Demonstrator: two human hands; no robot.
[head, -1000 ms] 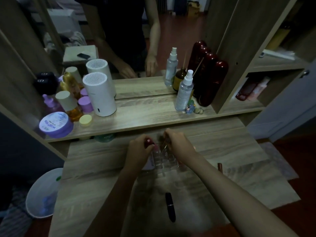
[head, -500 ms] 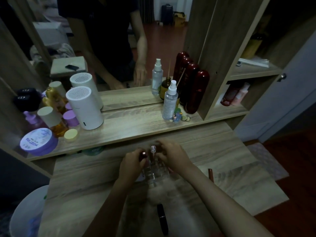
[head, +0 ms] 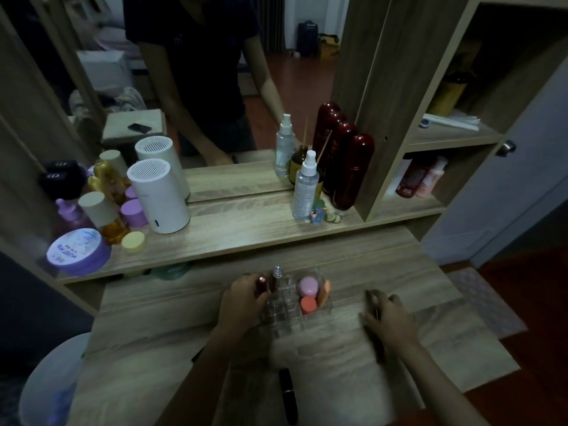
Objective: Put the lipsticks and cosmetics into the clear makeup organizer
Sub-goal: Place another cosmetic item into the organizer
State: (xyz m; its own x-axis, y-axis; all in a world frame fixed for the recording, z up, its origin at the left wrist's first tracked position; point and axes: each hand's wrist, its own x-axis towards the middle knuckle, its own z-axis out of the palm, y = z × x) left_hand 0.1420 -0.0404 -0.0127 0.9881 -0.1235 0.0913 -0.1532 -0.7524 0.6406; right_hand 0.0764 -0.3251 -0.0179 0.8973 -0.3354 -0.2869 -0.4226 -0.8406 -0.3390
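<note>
The clear makeup organizer (head: 284,315) stands mid-desk. Its right compartment holds a pink round compact (head: 308,286), a coral round pot (head: 308,304) and an orange item (head: 325,291). A small clear-capped bottle (head: 278,274) stands at its back. My left hand (head: 241,299) is at the organizer's back left corner, shut on a dark red lipstick (head: 262,282). My right hand (head: 388,318) is blurred, with its fingers spread over a slim dark red stick (head: 381,356) lying on the desk to the right. A black lipstick (head: 288,395) lies near the front edge.
The raised shelf behind carries a white cylinder (head: 158,196), a purple jar (head: 76,252), several bottles, a spray bottle (head: 305,189) and dark red bottles (head: 350,170) in front of a mirror. A bin (head: 52,382) stands low on the left, and a door stands on the right.
My right hand left the organizer and swept right, down onto the slim dark red stick. The organizer's right compartment is now uncovered. My left hand stayed at the back left corner with the lipstick.
</note>
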